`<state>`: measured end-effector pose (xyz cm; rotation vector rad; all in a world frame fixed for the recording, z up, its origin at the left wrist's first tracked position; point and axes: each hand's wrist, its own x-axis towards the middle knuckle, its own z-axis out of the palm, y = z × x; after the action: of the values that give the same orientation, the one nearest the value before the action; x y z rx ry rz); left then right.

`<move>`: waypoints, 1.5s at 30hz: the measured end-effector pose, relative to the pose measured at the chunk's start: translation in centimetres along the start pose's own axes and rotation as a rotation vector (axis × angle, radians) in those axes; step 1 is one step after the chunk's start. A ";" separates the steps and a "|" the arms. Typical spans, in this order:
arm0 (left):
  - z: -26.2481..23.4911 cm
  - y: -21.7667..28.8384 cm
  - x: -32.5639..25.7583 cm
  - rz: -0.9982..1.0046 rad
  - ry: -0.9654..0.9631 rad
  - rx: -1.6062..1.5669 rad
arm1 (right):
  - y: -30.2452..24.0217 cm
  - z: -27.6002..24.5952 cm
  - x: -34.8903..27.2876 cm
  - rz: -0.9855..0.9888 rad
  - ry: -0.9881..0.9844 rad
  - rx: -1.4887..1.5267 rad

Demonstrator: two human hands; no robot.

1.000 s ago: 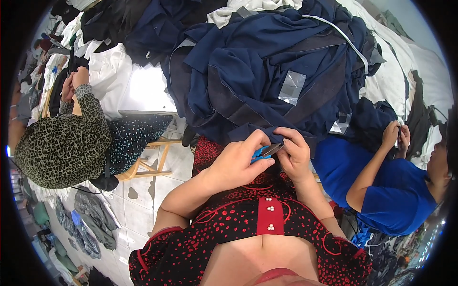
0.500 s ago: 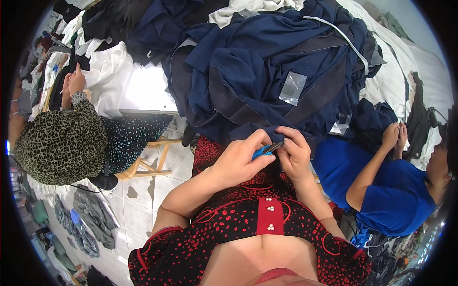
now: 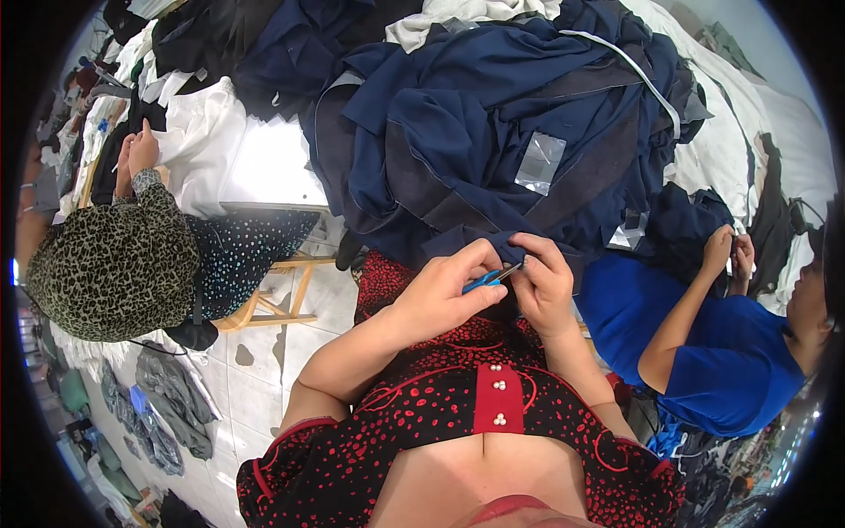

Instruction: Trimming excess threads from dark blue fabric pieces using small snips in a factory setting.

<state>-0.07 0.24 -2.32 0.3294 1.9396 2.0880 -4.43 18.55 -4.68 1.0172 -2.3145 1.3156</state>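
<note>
My left hand (image 3: 440,295) is closed around small blue-handled thread snips (image 3: 489,278), whose metal tips point right toward the cloth. My right hand (image 3: 543,282) pinches the near edge of a dark navy garment (image 3: 458,150) that lies heaped on the white table (image 3: 268,167) in front of me. The snip tips sit just beside my right fingers at the fabric edge. A clear plastic tag pouch (image 3: 539,163) lies on the garment further up.
A person in a leopard-print top (image 3: 114,264) sits on a wooden stool (image 3: 282,299) at my left, hands raised at the table. A person in a blue shirt (image 3: 713,352) sits at my right, handling dark cloth. More dark garments pile across the table; clothes lie on the tiled floor.
My hands have stayed together at the garment edge with only slight shifts. The person on the left has lifted their hands a little.
</note>
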 end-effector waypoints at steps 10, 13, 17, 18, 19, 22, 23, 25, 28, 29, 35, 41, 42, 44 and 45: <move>-1.8 1.4 0.6 0.079 0.210 0.231 | 0.3 -0.5 -0.1 0.319 -0.101 0.598; -1.6 0.8 1.4 0.079 0.195 0.286 | 0.1 -0.4 -0.1 0.266 -0.124 0.580; -1.1 0.1 1.9 0.074 0.190 0.246 | 0.2 -0.2 -0.5 0.273 -0.110 0.583; -1.0 -0.1 2.1 0.132 0.265 0.206 | 0.4 0.0 -0.6 0.283 -0.080 0.676; -1.0 -0.3 2.2 0.164 0.317 0.229 | 0.4 0.1 -0.6 0.291 -0.049 0.769; -1.3 0.8 2.0 0.213 0.233 0.248 | 0.2 0.2 -0.3 0.354 -0.033 0.907; -1.3 0.2 2.3 0.277 0.165 0.269 | 0.3 0.1 -0.3 0.355 -0.034 0.908; -1.3 0.4 2.5 0.202 0.051 0.329 | 0.6 -0.1 -0.1 0.372 -0.091 0.932; -1.4 -0.5 2.8 0.184 0.045 0.335 | 0.6 -0.3 0.0 0.386 -0.105 0.961; -1.5 -0.6 2.8 0.157 0.015 0.352 | 0.5 -0.2 0.0 0.386 -0.104 0.960; 0.0 1.3 1.4 0.274 0.022 0.395 | 0.7 -0.5 -0.2 0.448 -0.089 0.965; -0.7 2.1 1.8 0.199 0.048 0.407 | 0.3 -0.6 0.2 0.509 -0.104 0.986; -0.6 1.7 1.8 0.206 0.079 0.370 | 0.0 -0.7 0.4 0.509 -0.099 0.976; -1.4 0.7 2.8 0.160 0.169 0.441 | -0.2 -0.8 0.3 0.516 -0.080 0.991; -1.5 0.8 2.8 0.148 0.148 0.436 | -0.1 -0.8 0.3 0.538 -0.086 0.988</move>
<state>-3.28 -0.27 -1.65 0.4254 2.5282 1.7962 -4.63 19.09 -4.03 0.6483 -2.0174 2.8201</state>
